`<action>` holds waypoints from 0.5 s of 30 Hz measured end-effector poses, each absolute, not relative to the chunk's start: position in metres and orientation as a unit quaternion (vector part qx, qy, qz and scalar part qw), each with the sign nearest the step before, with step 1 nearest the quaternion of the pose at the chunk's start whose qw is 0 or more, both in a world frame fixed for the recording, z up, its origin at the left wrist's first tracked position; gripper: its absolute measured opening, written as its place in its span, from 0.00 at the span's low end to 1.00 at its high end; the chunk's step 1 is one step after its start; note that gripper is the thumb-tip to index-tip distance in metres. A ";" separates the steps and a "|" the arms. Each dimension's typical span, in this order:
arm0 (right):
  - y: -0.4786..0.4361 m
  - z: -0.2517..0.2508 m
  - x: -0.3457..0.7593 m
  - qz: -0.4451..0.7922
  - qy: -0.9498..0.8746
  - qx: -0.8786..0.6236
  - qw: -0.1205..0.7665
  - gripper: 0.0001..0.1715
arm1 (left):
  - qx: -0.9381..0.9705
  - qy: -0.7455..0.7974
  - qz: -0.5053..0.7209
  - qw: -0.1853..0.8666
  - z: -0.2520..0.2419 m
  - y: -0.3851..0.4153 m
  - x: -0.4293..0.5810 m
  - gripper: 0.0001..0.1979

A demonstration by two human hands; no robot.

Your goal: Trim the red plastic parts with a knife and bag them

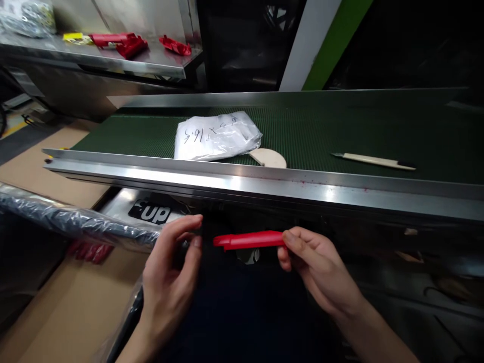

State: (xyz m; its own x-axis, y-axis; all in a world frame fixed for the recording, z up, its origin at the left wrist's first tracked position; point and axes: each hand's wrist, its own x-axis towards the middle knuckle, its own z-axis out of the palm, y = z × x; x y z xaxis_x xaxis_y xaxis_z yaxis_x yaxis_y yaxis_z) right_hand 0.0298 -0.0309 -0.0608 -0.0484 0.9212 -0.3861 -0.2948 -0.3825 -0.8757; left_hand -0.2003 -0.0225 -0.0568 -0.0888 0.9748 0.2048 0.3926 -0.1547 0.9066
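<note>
A long red plastic part [249,240] is held level in front of the conveyor's metal rail, with my right hand [315,262] pinching its right end between thumb and fingers. To the left of the part's free end is my left hand [172,275], its fingers curved and the thumb apart from them, holding nothing. On the green conveyor belt [313,131] lie a white plastic packet [215,135] with handwriting, a round cream-coloured piece [270,158] and a thin pale knife-like tool [370,160].
A metal table [159,59] at the back left bears red parts [123,43]. The conveyor's metal rail [264,179] crosses ahead of my hands. At the lower left stands a cardboard box [91,297], near a plastic-wrapped bar [75,220].
</note>
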 end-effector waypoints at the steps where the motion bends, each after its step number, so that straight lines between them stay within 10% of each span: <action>1: -0.029 -0.060 0.028 0.651 -0.323 -0.519 0.450 0.19 | 0.643 0.553 0.440 0.296 -0.054 -0.022 -0.202 0.15; 7: -0.023 -0.050 0.007 0.531 -0.590 -0.516 0.321 0.23 | 0.780 0.443 0.217 0.384 -0.049 -0.021 -0.203 0.30; 15: 0.104 -0.003 -0.005 0.045 -0.833 -0.478 0.276 0.12 | 0.501 0.541 0.410 0.537 -0.069 -0.042 -0.210 0.18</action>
